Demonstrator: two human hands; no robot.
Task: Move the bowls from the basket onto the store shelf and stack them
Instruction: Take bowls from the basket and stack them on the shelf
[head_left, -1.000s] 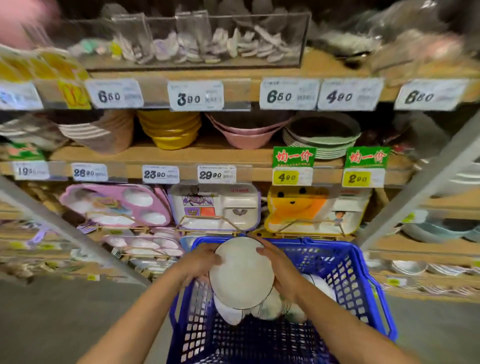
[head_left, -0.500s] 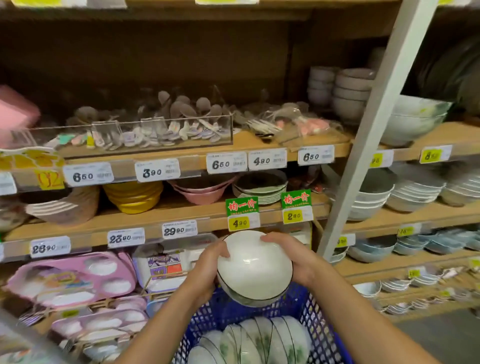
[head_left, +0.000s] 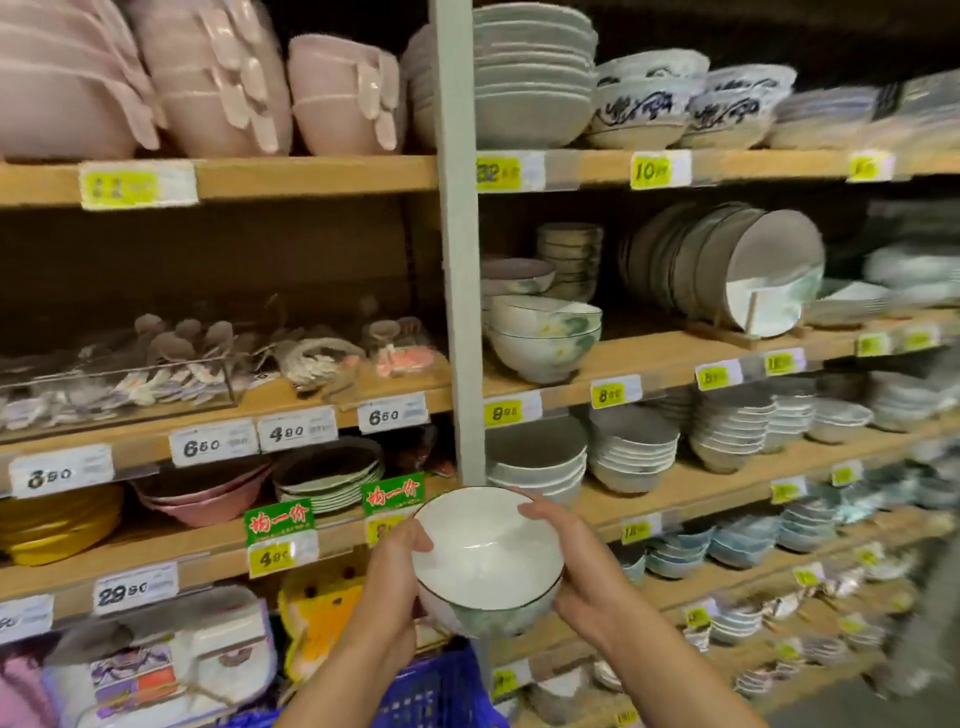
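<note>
I hold a white bowl (head_left: 488, 556) with a dark rim and a green pattern on its outside, upright, above the blue basket (head_left: 441, 686). My left hand (head_left: 389, 587) grips its left side and my right hand (head_left: 566, 577) grips its right side, thumbs over the rim. Only the basket's top edge shows at the bottom; its inside is hidden. On the wooden shelf (head_left: 649, 358) up and to the right stands a stack of two matching white bowls (head_left: 543, 338) with green marks.
A grey upright post (head_left: 460, 249) divides the shelving just above the bowl. Stacks of plates and bowls (head_left: 634, 457) fill the right-hand shelves. Upright plates in a wooden rack (head_left: 748, 265) stand right of the matching bowls. Spoons (head_left: 156, 364) and trays fill the left bays.
The bowl has risen out of the basket in both hands and turned mouth-up. My view has swung up and to the right, toward the shelves with bowl stacks.
</note>
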